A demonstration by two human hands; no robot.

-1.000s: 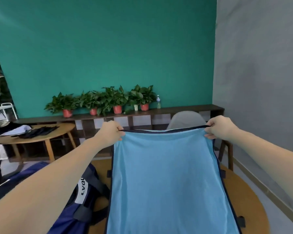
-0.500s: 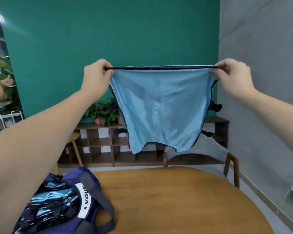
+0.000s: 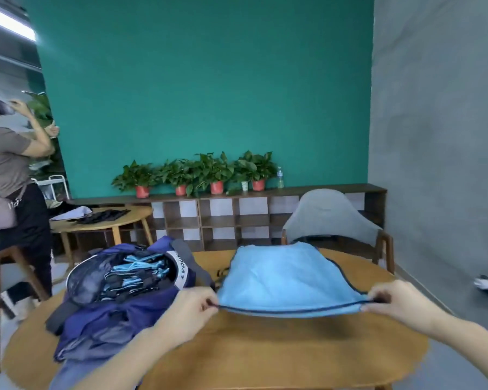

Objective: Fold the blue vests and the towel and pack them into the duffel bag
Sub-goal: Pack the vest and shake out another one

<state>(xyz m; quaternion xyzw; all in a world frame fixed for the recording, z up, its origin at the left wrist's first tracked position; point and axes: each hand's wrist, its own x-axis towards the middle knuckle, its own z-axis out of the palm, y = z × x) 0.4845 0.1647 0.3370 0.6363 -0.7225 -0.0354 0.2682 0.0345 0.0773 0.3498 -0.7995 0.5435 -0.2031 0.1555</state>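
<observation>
A light blue vest [image 3: 288, 277] with dark trim is stretched low over the round wooden table [image 3: 265, 350], its far part lying on the tabletop. My left hand [image 3: 189, 308] pinches the near hem's left corner and my right hand [image 3: 392, 299] pinches the right corner, keeping that edge taut just above the wood. To the left sits the open navy duffel bag [image 3: 116, 313], with folded blue vests [image 3: 135, 274] visible inside its mouth.
A grey chair [image 3: 330, 218] stands behind the table. A second person [image 3: 9, 175] stands at the far left beside a smaller table [image 3: 102, 220] with dark cloth on it. Potted plants line a shelf unit [image 3: 237, 215] along the green wall.
Both hands have swung the vest down from high in the air in front of me and laid it towards the tabletop, still holding the same hem corners.
</observation>
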